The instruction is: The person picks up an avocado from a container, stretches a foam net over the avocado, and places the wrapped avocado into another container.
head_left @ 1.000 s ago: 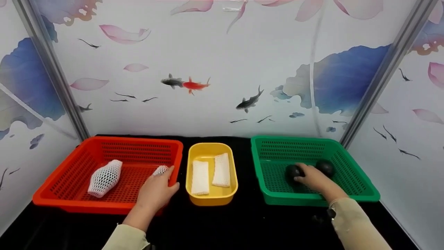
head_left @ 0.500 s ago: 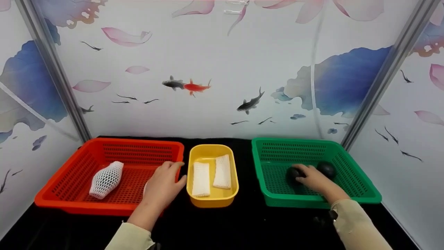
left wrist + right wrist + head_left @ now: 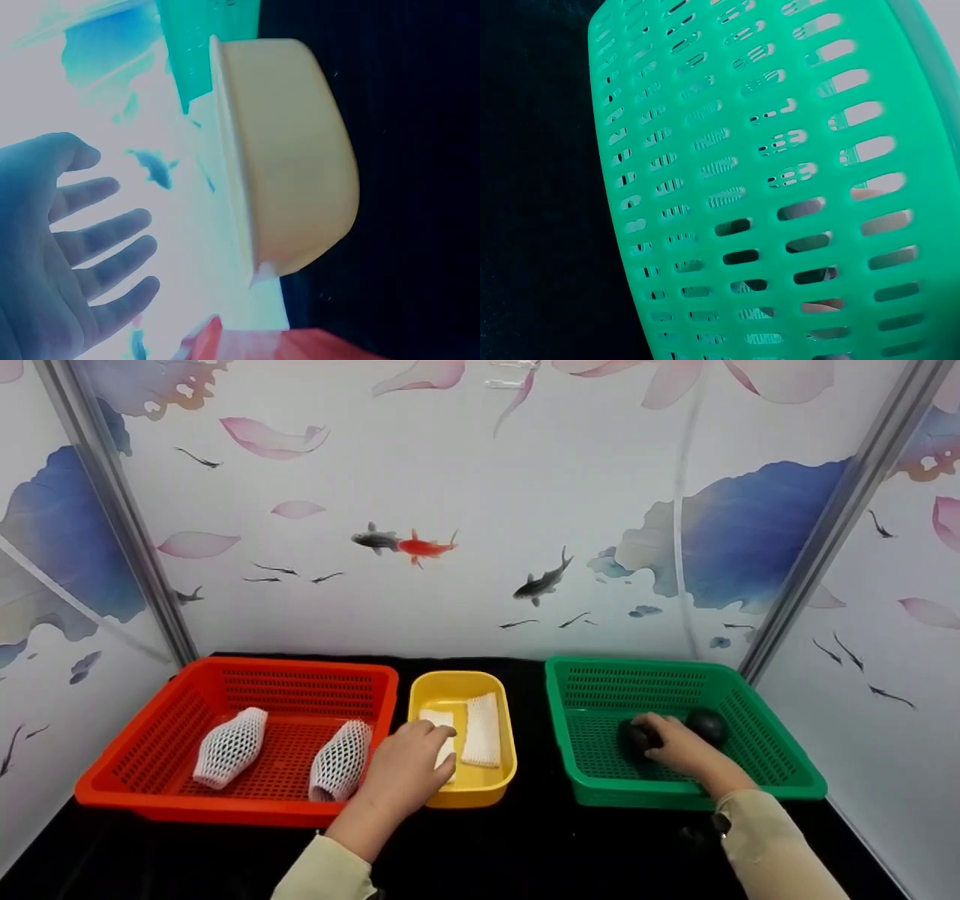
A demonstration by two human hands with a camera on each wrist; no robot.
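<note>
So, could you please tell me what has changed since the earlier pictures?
The left hand moved rightward from the red basket to the left part of the yellow box, its grip empty, uncovering a white net. The right hand still holds a black ball in the green basket; the rest stayed put.

Head view forward-down, left wrist beside yellow tub (image 3: 292,150), right close outside green basket (image 3: 763,216), head sharing both
</note>
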